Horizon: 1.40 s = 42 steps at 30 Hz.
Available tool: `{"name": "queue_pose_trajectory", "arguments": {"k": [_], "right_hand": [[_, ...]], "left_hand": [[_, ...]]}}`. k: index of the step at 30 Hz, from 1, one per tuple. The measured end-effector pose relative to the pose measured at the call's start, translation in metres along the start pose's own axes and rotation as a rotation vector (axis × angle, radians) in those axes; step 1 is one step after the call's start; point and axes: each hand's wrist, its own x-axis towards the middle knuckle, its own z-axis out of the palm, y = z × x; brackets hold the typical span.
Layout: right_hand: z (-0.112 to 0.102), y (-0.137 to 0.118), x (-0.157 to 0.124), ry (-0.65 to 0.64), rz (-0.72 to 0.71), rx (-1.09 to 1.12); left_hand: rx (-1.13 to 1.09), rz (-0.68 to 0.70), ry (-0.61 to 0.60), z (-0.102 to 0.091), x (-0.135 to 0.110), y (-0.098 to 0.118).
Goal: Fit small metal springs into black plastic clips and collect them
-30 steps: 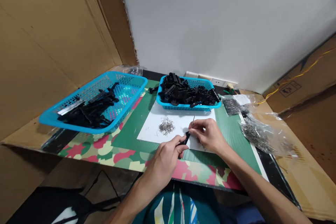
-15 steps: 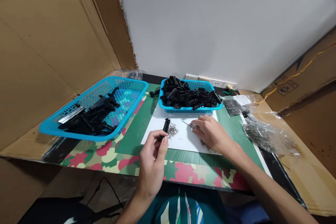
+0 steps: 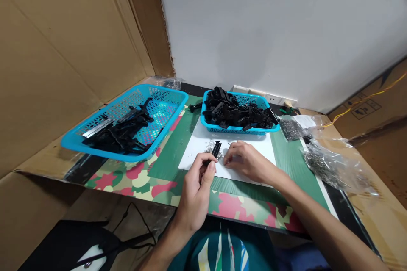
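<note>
Black part: I am holding it in my left hand [image 3: 194, 197], above the white paper [image 3: 197, 139]; the black part [image 3: 216, 150] is sticking out beyond my fingers.
Long axis: it is running forward from me and leaning a little to the right, its free end pointing toward the blue basket [image 3: 222, 129] heaped with similar pieces.
Left hand: it is closing thumb against fingers around the near end.
Right hand: my right hand [image 3: 249, 161] is curling, nearly closed, low over the paper; it seems to be gripping a thin rod [image 3: 229, 143], of which only a short tip is showing. I cannot tell whether its fingertips are pinching anything else.
Gap: my right fingertips are sitting just right of the part, near it but not touching.
Metal pile: the little metal pieces [image 3: 209, 147] are lying just beyond my left fingers, partly behind the part.
</note>
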Motion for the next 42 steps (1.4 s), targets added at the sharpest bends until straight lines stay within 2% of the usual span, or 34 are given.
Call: {"name": "queue_pose_trajectory", "arguments": {"k": [4, 9, 13, 19, 26, 31, 35, 38, 40, 42], "right_hand": [[-0.003, -0.001, -0.004, -0.009, 0.011, 0.082], [-0.01, -0.004, -0.011, 0.026, 0.038, 0.399], [-0.009, -0.01, -0.016, -0.004, 0.019, 0.592], [-0.006, -0.017, -0.02, 0.034, 0.031, 0.581], [-0.004, -0.021, -0.021, 0.092, -0.03, 0.639], [-0.002, -0.021, -0.023, 0.125, -0.094, 0.509], [0.006, -0.017, -0.029, 0.298, -0.264, 0.092], [0.013, -0.013, -0.031, 0.32, -0.377, -0.086], [0.015, -0.011, -0.031, 0.322, -0.364, -0.101], [0.013, -0.009, -0.029, 0.33, -0.271, -0.101]], "left_hand": [[0.079, 0.005, -0.001, 0.0, 0.0, 0.003], [0.191, 0.045, -0.043, 0.002, 0.001, 0.007], [0.256, 0.093, -0.089, 0.007, 0.001, 0.01], [0.292, 0.083, -0.113, 0.01, 0.001, 0.011], [0.142, 0.012, -0.231, 0.003, 0.002, 0.018], [0.062, -0.039, -0.262, 0.0, 0.005, 0.015], [-0.001, -0.054, -0.238, -0.002, 0.006, 0.009], [-0.032, -0.038, -0.218, -0.003, 0.007, 0.007], [-0.042, -0.021, -0.164, -0.002, 0.007, 0.008], [-0.059, -0.013, -0.064, -0.001, 0.007, 0.008]]}}
